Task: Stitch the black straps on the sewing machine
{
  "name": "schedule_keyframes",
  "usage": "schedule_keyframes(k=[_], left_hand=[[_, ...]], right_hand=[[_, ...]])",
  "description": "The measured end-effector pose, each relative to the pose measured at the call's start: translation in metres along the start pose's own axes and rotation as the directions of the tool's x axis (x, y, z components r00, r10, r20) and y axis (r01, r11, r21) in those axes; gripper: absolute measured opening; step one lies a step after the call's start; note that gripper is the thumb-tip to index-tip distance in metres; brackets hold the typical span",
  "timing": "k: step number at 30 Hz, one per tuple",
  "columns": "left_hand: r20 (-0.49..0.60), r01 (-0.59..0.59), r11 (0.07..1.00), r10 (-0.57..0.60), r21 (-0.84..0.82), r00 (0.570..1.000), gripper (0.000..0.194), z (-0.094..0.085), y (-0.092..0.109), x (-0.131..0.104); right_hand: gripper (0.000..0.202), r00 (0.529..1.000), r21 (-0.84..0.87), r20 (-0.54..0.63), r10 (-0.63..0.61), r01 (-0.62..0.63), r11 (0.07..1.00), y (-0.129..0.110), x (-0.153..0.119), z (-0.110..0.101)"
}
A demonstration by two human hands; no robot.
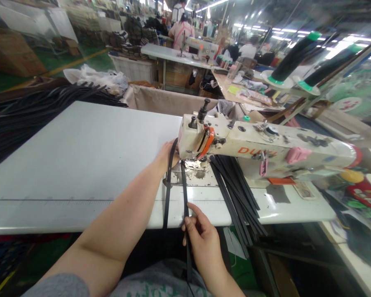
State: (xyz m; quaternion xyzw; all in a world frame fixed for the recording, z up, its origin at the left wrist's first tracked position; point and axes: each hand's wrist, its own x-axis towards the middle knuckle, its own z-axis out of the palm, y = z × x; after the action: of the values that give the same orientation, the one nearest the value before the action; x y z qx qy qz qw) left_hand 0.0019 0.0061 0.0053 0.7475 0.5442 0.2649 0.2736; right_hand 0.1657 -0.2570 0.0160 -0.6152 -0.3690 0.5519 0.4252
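one narrow black strap, from needle plate of industrial sewing machine past front edge of sewing table; pinched between thumb and fingers of right hand; left hand partly hidden beside machine, grip impossible to tell; second black length across left wrist; bundle of black strips right of needle plate.

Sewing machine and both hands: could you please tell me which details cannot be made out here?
Head view: the left hand's fingertips, hidden behind the sewing machine.
Head view: the needle tip, too small to make out under the machine's head.
Head view: the orange lettering's last letters, partly covered by a metal fitting.
Head view: the left heap of black strips, cut off by the left edge.
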Motion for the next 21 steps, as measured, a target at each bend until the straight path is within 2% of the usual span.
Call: schedule_keyframes(k=[3,8,11,12,14,17,19,21], left_hand=[[-0.003,-0.008,1.000,0.009,0.016,1.000,0.035,-0.001,0.003,-0.001],[-0.024,0.038,0.998,-0.039,-0.041,0.999,0.033,-0.002,0.006,-0.003],[-0.019,0.065,0.998,-0.065,-0.017,0.998,0.034,-0.005,0.003,-0.002],[-0.017,0.062,0.998,-0.062,0.003,0.998,0.038,-0.007,0.001,-0.002],[-0.009,0.044,0.998,-0.043,0.049,0.999,0.061,-0.010,-0.004,-0.002],[0.087,-0.026,0.995,0.018,0.092,0.996,0.098,-0.013,-0.012,-0.005],[0.163,-0.083,0.994,0.069,0.078,0.984,0.108,-0.013,-0.016,-0.007],[0.183,-0.111,0.992,0.098,0.063,0.978,0.116,-0.011,-0.019,-0.009]], right_hand=[[0.077,1.000,0.007,0.003,0.007,-0.007,1.000,-0.001,0.000,-0.001],[0.074,1.000,0.078,-0.005,0.014,-0.014,0.997,0.001,0.002,-0.001],[0.069,1.000,0.100,-0.012,0.004,-0.002,0.995,0.005,0.004,0.000],[0.068,1.000,0.103,-0.011,-0.001,0.003,0.995,0.007,0.004,0.000],[0.068,1.000,0.109,-0.021,-0.017,0.019,0.994,0.013,0.003,0.001],[0.062,0.998,0.072,-0.035,-0.054,0.057,0.996,0.019,-0.001,-0.004],[0.049,0.992,-0.056,-0.020,-0.125,0.124,0.991,0.015,-0.003,-0.013],[0.039,0.965,-0.280,-0.020,-0.260,0.244,0.928,0.005,-0.002,-0.029]])
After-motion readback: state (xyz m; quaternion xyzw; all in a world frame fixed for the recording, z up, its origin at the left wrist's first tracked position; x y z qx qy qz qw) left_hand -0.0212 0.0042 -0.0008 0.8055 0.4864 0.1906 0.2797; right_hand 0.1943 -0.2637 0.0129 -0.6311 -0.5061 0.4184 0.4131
